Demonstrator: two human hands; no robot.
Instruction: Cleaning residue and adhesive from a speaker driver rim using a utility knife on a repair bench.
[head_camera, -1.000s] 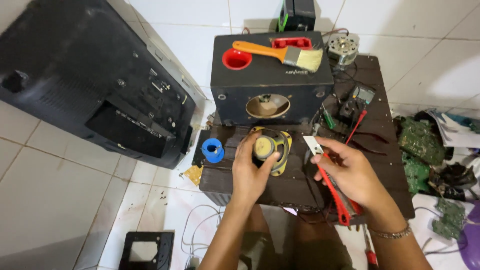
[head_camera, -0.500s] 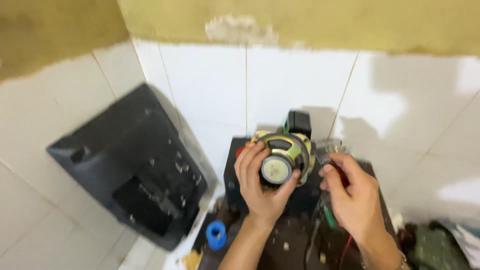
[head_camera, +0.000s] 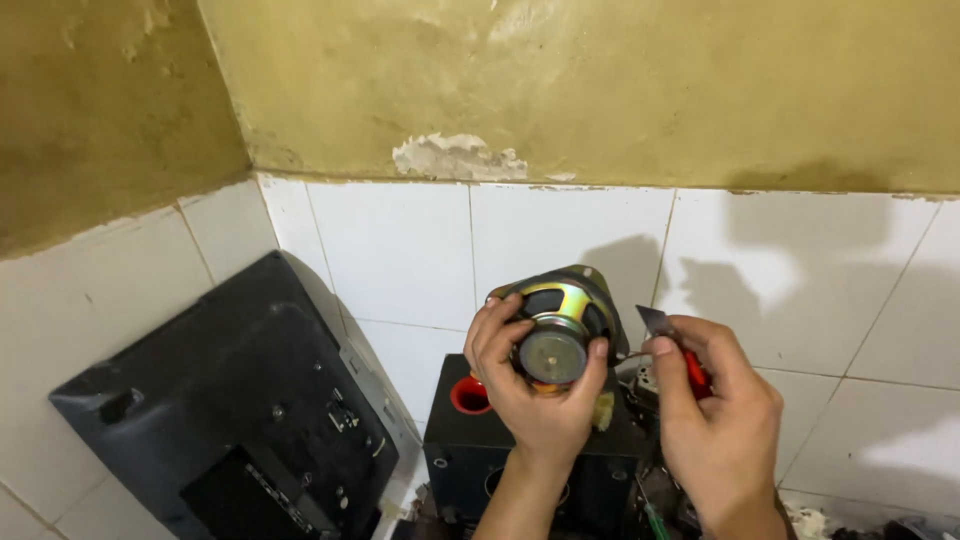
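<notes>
My left hand (head_camera: 535, 395) holds up a round loudspeaker driver (head_camera: 556, 330) with its silver magnet facing me and a yellowish metal frame around it. My right hand (head_camera: 715, 420) grips red-handled pliers (head_camera: 672, 342), whose metal tip points toward the driver's right edge, very close to it. Below both hands stands a black speaker box (head_camera: 462, 455) with a round red piece (head_camera: 470, 396) on its top.
A black plastic television back cover (head_camera: 235, 420) leans against the white tiled wall at the left. Above the tiles the wall is yellowed plaster with a chipped patch (head_camera: 455, 158). A green-handled tool (head_camera: 655, 520) and small parts lie low at the right.
The view has tilted up from the workbench to the wall. My left hand has lifted the driver off the bench to eye level, and my right hand has followed with the pliers.
</notes>
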